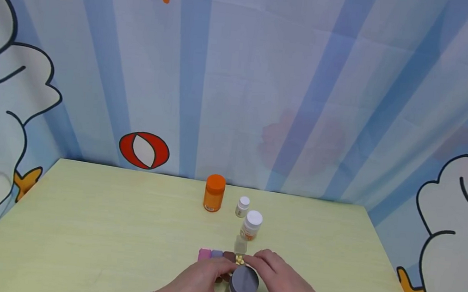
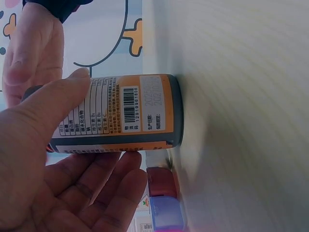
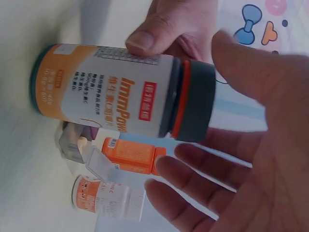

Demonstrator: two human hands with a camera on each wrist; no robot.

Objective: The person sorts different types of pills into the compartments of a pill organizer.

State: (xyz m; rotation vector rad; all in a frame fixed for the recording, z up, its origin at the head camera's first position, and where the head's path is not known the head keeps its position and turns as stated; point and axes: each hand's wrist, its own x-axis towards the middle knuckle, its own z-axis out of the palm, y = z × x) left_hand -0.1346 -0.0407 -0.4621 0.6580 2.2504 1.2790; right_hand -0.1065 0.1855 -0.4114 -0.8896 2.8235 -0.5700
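Note:
A supplement bottle with an orange and white label (image 3: 106, 89) and a dark grey cap (image 1: 244, 281) stands on the table between the hands. My left hand (image 1: 207, 280) grips it by the body, thumb against the label. Around the cap hovers my right hand (image 1: 284, 287), its thumb and fingers spread and apart from it in the right wrist view. Just behind the bottle sits a pill organizer with pink (image 1: 204, 254), blue (image 1: 217, 254) and dark red (image 1: 229, 256) lids. Its clear lid (image 1: 240, 245) is raised, showing yellow tablets (image 1: 239, 260) in that compartment.
Farther back stand an orange bottle (image 1: 214, 193), a small white bottle (image 1: 243, 206) and a larger white bottle (image 1: 251, 224) on the pale yellow table (image 1: 126, 229). A printed cloth backdrop (image 1: 240, 72) rises behind the table's far edge.

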